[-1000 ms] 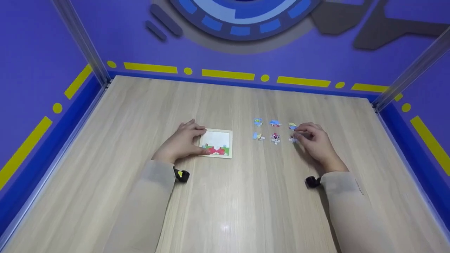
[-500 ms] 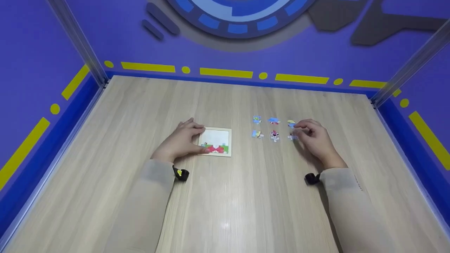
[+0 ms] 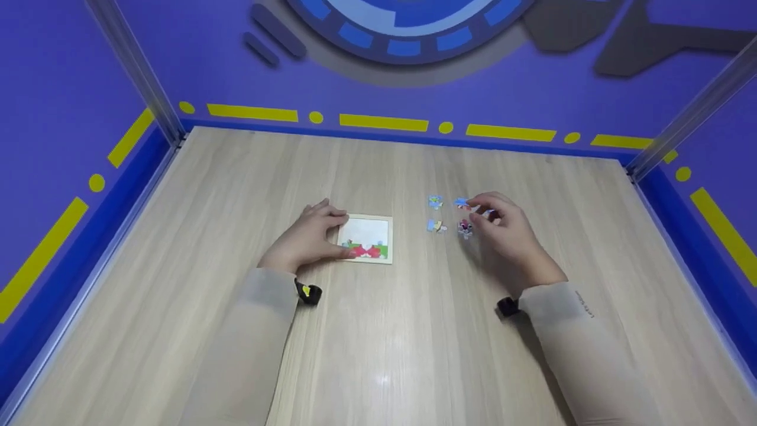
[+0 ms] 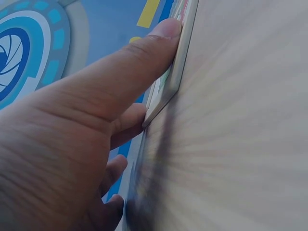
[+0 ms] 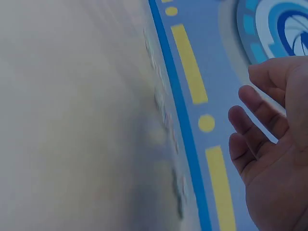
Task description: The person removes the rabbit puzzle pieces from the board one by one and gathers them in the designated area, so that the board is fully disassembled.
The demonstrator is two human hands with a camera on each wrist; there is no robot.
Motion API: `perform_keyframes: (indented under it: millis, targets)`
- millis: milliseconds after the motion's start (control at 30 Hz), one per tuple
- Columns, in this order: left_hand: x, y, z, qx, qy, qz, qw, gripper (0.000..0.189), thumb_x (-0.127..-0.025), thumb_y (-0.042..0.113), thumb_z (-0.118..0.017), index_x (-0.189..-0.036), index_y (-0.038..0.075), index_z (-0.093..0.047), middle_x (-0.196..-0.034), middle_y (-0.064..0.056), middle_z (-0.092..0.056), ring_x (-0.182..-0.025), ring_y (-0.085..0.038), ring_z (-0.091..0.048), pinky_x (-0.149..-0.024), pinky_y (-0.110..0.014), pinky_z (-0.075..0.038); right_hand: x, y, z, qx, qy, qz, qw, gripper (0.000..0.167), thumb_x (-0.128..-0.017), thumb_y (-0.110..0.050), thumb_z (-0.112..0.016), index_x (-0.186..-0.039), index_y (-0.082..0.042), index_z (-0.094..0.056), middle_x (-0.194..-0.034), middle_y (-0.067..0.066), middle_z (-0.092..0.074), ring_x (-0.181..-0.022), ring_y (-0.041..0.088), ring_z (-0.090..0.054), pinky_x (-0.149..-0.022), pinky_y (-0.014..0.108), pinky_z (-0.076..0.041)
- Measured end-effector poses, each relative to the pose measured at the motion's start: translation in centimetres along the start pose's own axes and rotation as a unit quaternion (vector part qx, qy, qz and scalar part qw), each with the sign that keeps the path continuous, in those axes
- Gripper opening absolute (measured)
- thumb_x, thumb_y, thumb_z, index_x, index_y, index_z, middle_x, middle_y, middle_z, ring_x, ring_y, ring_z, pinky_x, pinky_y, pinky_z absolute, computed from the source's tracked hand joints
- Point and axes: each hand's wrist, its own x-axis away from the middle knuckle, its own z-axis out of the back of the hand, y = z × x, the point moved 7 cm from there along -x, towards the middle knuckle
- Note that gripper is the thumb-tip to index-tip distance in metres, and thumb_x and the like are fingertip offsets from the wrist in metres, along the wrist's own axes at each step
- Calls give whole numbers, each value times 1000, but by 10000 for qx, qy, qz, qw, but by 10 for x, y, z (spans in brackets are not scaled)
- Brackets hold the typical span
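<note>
A small square puzzle tray (image 3: 378, 228) with a pale rim lies on the table; red and green pieces fill its lower part. My left hand (image 3: 307, 239) holds it at its left side, the thumb on the near rim and a finger at the far corner. In the left wrist view the thumb (image 4: 139, 57) presses on the tray edge (image 4: 180, 72). My right hand (image 3: 511, 234) hovers at the loose pieces, its fingers loosely bent. No piece shows in it in the right wrist view. Nearest it are a blue-and-red piece (image 3: 462, 203) and a face piece (image 3: 465, 228).
Left of these lie a blue-green piece (image 3: 435, 202) and a blue-yellow piece (image 3: 436, 226). More of the pieces are partly hidden behind the right hand. Behind the wooden table (image 3: 378, 331) stands a blue-purple wall (image 3: 378, 89) with yellow marks.
My right hand has moved left from the rightmost pieces to above the middle ones. The left hand and the tray have stayed in place.
</note>
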Motion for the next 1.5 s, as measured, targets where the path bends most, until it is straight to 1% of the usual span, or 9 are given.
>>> perform_keyframes:
  millis: [167, 433, 600, 733, 933, 1100, 1233, 1333, 1500]
  targets:
    - [4, -3, -1, -51, -33, 53, 10000, 94, -89, 43, -97, -166, 6, -57, -175, -11, -53, -179, -37, -18, -150, -57, -6, -11, -28, -32, -129, -315, -55, 9994, 29, -110, -11, -71, -138, -4, -77, -140, 15, -71, -113, 15, -63, -94, 20, -52]
    - [-2, 2, -1, -165, -35, 0, 9999, 101, -85, 50, -98, -167, 7, -55, -176, -10, -52, -179, -36, -17, -150, -56, -5, -31, -82, -84, -219, -936, 11, 9954, 38, -111, -21, -71, -148, -10, -72, -148, 16, -70, -120, 26, -67, -104, 36, -58]
    - [-1, 2, -2, -271, -20, 58, 9996, 106, -81, 55, -100, -166, 8, -57, -175, -8, -53, -179, -35, -18, -150, -56, -5, -36, -102, -118, -636, -1218, -142, 9904, 41, -111, -24, -71, -150, -14, -71, -149, 18, -69, -118, 25, -69, -96, 34, -60]
    - [-1, 2, -4, -286, -7, 25, 9996, 106, -80, 55, -100, -166, 9, -58, -174, -7, -54, -179, -35, -18, -149, -58, -5, -35, -106, -139, -1016, -1339, -257, 9854, 41, -109, -21, -72, -149, -13, -71, -147, 22, -68, -112, 24, -70, -91, 30, -61]
    - [-1, 0, -4, -210, 22, 96, 9997, 106, -79, 57, -100, -165, 12, -59, -173, -5, -54, -180, -34, -17, -148, -62, -10, -26, -101, -168, -1255, -1693, -517, 9762, 47, -108, -19, -72, -154, -13, -67, -150, 21, -66, -110, 20, -70, -91, 28, -63]
    - [0, 0, -3, -155, 41, 80, 9998, 102, -80, 56, -98, -165, 14, -61, -172, -5, -56, -180, -35, -17, -148, -62, -15, -18, -98, -190, -1271, -2079, -593, 9681, 54, -108, -15, -72, -160, -9, -61, -151, 19, -64, -97, 16, -71, -78, 26, -61]
    - [0, 1, -2, -151, 64, 20, 9999, 97, -81, 54, -98, -163, 15, -63, -170, -5, -57, -179, -35, -19, -147, -63, -16, -15, -95, -197, -1043, -2190, -557, 9685, 55, -108, -15, -72, -161, -9, -61, -149, 17, -65, -87, 13, -67, -72, 22, -57]
    - [1, 2, -2, -167, 91, -113, 9998, 98, -81, 55, -98, -162, 13, -64, -169, -7, -58, -178, -37, -21, -148, -62, -14, -15, -91, -200, -611, -2199, -514, 9722, 55, -106, -18, -74, -160, -11, -63, -149, 15, -67, -94, 14, -67, -79, 24, -57]
    - [-1, 2, -1, -128, 66, -65, 9999, 105, -80, 56, -100, -164, 8, -60, -172, -7, -56, -179, -37, -19, -149, -60, -10, -15, -90, -206, 93, -2350, -260, 9716, 56, -103, -21, -75, -157, -8, -66, -151, 14, -67, -111, 21, -67, -98, 33, -58]
